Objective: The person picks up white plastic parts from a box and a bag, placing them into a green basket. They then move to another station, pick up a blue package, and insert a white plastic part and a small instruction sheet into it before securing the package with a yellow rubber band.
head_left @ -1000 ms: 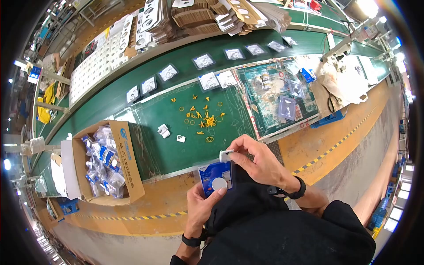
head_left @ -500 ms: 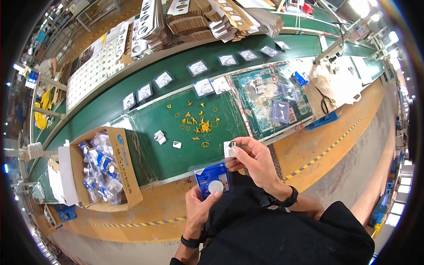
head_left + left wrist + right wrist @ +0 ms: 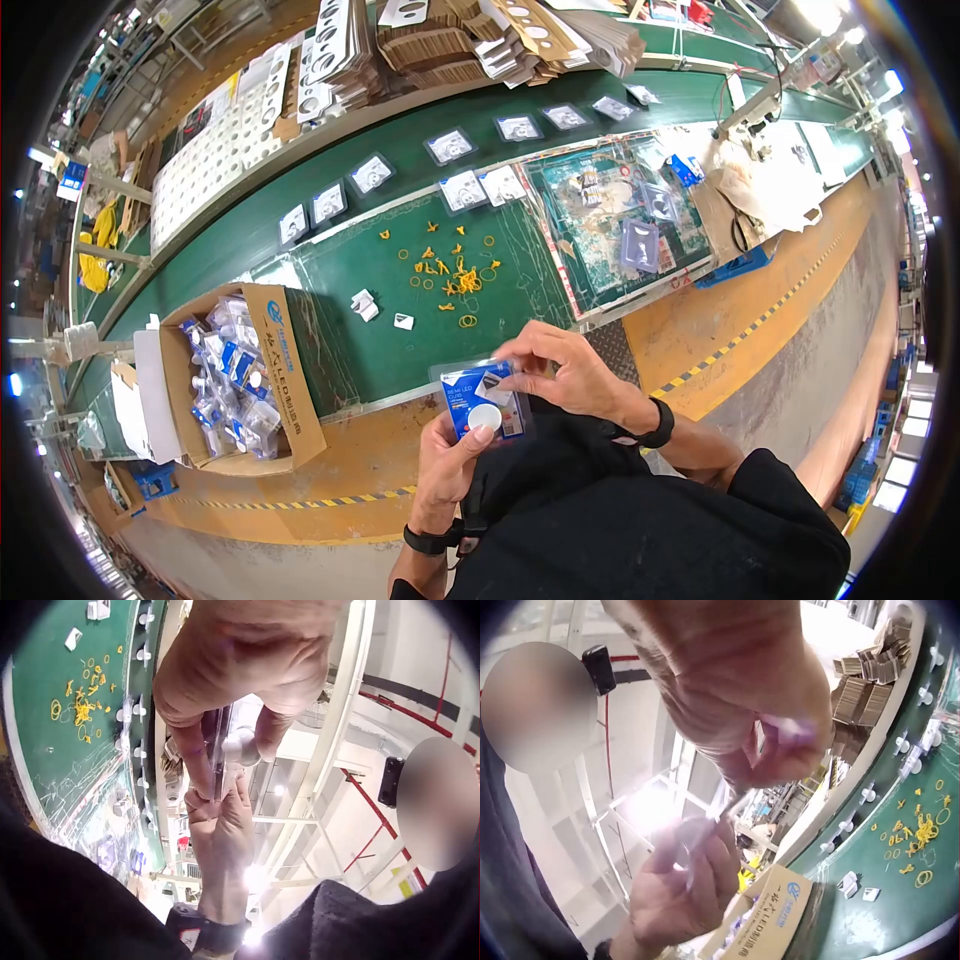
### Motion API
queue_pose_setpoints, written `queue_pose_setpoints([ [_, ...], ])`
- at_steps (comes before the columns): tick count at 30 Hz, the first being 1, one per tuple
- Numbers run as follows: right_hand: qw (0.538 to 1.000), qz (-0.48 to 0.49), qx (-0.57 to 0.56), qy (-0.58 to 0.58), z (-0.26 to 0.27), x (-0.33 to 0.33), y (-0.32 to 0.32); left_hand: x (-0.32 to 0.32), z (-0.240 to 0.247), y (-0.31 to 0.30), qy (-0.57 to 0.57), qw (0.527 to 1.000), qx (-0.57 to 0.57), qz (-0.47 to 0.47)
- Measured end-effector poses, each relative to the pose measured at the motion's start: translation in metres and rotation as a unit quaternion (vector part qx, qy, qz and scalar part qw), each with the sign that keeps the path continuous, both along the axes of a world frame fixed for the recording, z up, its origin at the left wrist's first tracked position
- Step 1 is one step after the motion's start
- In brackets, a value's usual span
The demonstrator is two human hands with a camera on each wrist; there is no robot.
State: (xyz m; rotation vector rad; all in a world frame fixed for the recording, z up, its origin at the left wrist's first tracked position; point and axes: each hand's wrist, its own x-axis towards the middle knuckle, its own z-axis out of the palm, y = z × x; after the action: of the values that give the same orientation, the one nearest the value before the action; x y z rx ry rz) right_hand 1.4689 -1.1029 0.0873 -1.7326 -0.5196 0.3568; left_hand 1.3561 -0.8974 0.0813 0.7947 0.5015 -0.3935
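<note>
In the head view the left hand (image 3: 447, 468) grips a blue-carded clear package (image 3: 463, 397) by its lower edge, thumb beside the round white piece (image 3: 485, 418). The right hand (image 3: 575, 375) pinches a small white piece (image 3: 494, 382) at the package's upper right corner; its fingertips partly cover it. The left wrist view shows the package (image 3: 217, 746) edge-on between the left hand's (image 3: 247, 667) thumb and fingers, the right hand (image 3: 221, 836) at its far end. In the right wrist view both hands are blurred.
Yellow rubber bands (image 3: 462, 280) and two small groups of white pieces (image 3: 365, 305) lie on the green table (image 3: 400, 365). A cardboard box (image 3: 297, 375) of packages stands at left. Packages (image 3: 449, 147) line the belt behind; a clear tray (image 3: 640, 246) lies at right.
The right hand has brought the small white piece from above the package down onto its upper right part. The left hand still holds the package, which has shifted slightly upward.
</note>
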Motion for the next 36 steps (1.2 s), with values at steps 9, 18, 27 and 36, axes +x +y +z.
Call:
queue_pose_setpoints([
  [9, 0.992, 0.125, -0.010, 0.013, -0.013, 0.010, -0.001, 0.002, -0.010, 0.005, 0.013, 0.999, -0.026, -0.032],
  [18, 0.952, 0.083, 0.189, 0.228, -0.042, 0.001, 0.014, -0.004, -0.025, 0.009, 0.024, 0.999, 0.001, 0.025],
  [27, 0.955, -0.125, -0.244, -0.111, -0.203, 0.078, 0.006, -0.006, -0.050, 0.057, 0.051, 0.986, 0.146, 0.067],
  [36, 0.929, -0.144, -0.330, -0.090, -0.220, 0.113, 0.034, 0.010, -0.065, 0.108, 0.075, 0.977, 0.198, 0.036],
])
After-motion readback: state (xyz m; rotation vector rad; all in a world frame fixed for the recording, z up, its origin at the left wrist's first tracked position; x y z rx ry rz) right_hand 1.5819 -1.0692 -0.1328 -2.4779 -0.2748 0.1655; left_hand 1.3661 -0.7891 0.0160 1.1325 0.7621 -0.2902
